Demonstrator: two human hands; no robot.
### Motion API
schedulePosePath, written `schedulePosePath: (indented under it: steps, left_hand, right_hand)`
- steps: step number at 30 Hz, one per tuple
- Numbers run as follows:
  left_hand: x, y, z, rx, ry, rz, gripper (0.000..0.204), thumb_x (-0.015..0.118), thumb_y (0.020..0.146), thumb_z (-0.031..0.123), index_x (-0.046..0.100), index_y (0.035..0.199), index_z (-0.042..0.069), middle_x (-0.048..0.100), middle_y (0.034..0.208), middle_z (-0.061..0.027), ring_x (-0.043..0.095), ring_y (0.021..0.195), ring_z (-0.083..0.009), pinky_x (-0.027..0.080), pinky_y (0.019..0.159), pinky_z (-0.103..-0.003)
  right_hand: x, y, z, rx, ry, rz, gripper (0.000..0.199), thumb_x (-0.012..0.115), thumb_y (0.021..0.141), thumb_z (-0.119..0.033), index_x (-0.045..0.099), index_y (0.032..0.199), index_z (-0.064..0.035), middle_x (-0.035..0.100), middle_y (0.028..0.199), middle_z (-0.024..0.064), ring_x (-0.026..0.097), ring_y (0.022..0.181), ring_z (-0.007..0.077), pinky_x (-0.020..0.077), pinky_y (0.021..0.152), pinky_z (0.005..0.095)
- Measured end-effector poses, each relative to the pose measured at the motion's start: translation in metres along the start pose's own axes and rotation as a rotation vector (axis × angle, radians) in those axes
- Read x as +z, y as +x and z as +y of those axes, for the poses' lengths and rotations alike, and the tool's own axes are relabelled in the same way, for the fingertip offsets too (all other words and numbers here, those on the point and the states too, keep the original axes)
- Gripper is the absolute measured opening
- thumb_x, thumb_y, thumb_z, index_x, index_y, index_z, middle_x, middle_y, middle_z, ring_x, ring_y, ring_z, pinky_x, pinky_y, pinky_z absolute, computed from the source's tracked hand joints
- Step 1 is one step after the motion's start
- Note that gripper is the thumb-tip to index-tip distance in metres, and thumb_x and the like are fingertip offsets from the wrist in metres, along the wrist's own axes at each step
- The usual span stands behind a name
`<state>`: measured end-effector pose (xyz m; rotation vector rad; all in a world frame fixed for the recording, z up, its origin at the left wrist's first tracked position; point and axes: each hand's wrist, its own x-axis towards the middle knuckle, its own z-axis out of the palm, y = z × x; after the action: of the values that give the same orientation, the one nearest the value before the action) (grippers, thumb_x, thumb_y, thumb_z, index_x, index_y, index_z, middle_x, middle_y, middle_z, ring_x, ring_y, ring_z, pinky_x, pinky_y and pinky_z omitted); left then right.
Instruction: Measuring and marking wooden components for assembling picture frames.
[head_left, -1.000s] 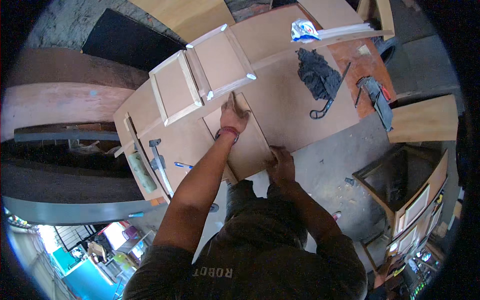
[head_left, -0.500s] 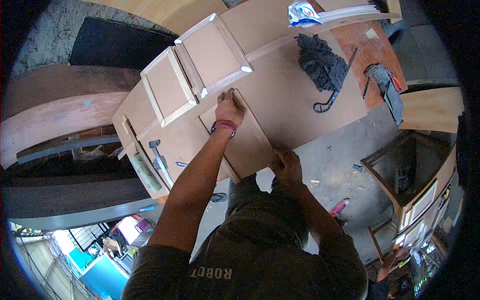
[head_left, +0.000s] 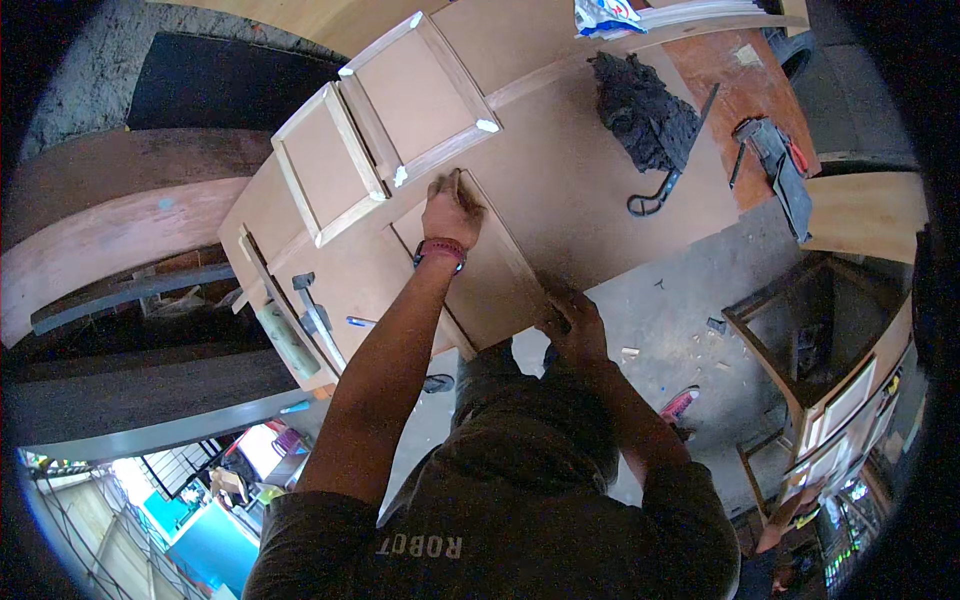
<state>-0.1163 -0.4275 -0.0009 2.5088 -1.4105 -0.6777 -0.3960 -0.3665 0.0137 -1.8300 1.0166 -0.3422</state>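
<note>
A light wooden strip (head_left: 508, 243) lies along the right side of a brown panel (head_left: 487, 290) on the workbench, just in front of me. My left hand (head_left: 452, 212), with a dark red band and a watch at the wrist, is closed at the strip's far end. At its near end, by the bench edge, my right hand (head_left: 577, 328) is closed around the strip and panel edge; some of its fingers are in shadow. Another strip (head_left: 459, 336) runs along the panel's left side, partly behind my left forearm. Two wooden frames (head_left: 352, 224) (head_left: 447, 148) lie beyond my left hand.
A hammer (head_left: 305, 284) and a blue pen (head_left: 360, 321) lie left of my forearm. To the right are a crumpled black cloth (head_left: 640, 110), a handsaw (head_left: 652, 202) and a tool pouch (head_left: 780, 170). An open wooden carcass (head_left: 790, 370) stands on the floor; another person's hand (head_left: 778, 528) shows below it.
The bench and my hands appear slightly higher and farther left as the view shifts. Both hands keep their places on the strip. The other person's hand has moved downward.
</note>
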Motion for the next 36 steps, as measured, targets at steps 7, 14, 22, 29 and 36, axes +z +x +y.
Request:
schedulePosePath:
  steps: [7,14,22,29,36]
  left_hand:
    - [0.0,0.001,0.004,-0.033,0.044,0.007,0.071,0.074,0.07,0.02,0.045,0.135,0.01,0.045,0.135,-0.0238,0.047,0.123,-0.0355,0.044,0.1,-0.04]
    - [0.002,-0.001,0.003,-0.03,0.025,0.013,0.072,0.075,0.07,0.02,0.045,0.136,0.012,0.043,0.136,-0.0235,0.046,0.124,-0.0348,0.044,0.1,-0.04]
    - [-0.003,-0.002,0.01,-0.012,0.06,0.016,0.071,0.073,0.071,0.019,0.045,0.135,0.01,0.048,0.131,-0.0246,0.046,0.123,-0.0357,0.044,0.1,-0.04]
    - [-0.003,0.0,0.007,-0.015,0.039,0.041,0.069,0.074,0.071,0.02,0.047,0.133,0.009,0.051,0.128,-0.0228,0.048,0.121,-0.0355,0.044,0.1,-0.039]
    - [0.005,0.008,-0.009,0.079,0.082,0.029,0.069,0.074,0.07,0.023,0.048,0.132,0.008,0.053,0.125,-0.0228,0.049,0.119,-0.036,0.044,0.099,-0.04]
  right_hand:
    - [0.004,0.0,0.003,-0.016,0.033,0.021,0.049,0.074,0.078,-0.024,0.058,0.12,-0.0046,0.055,0.126,0.0181,0.054,0.111,0.0376,0.0443,0.096,0.0443]
    - [0.008,-0.003,0.008,-0.049,0.022,0.066,0.049,0.074,0.079,-0.025,0.058,0.121,-0.005,0.055,0.127,0.0167,0.052,0.114,0.036,0.0431,0.097,0.0449]
    - [0.013,-0.007,0.016,0.046,-0.021,-0.026,0.055,0.07,0.082,-0.03,0.052,0.131,-0.0144,0.051,0.133,0.0146,0.051,0.115,0.0372,0.0425,0.098,0.0462]
    - [0.009,-0.007,0.007,0.02,0.008,0.027,0.057,0.073,0.079,-0.033,0.054,0.128,-0.0101,0.054,0.125,0.0185,0.053,0.111,0.0376,0.0412,0.097,0.0473]
    - [0.019,-0.021,0.024,0.057,-0.116,0.161,0.048,0.08,0.07,-0.035,0.062,0.1,-0.0034,0.063,0.097,0.0157,0.06,0.092,0.0336,0.0481,0.083,0.0445]
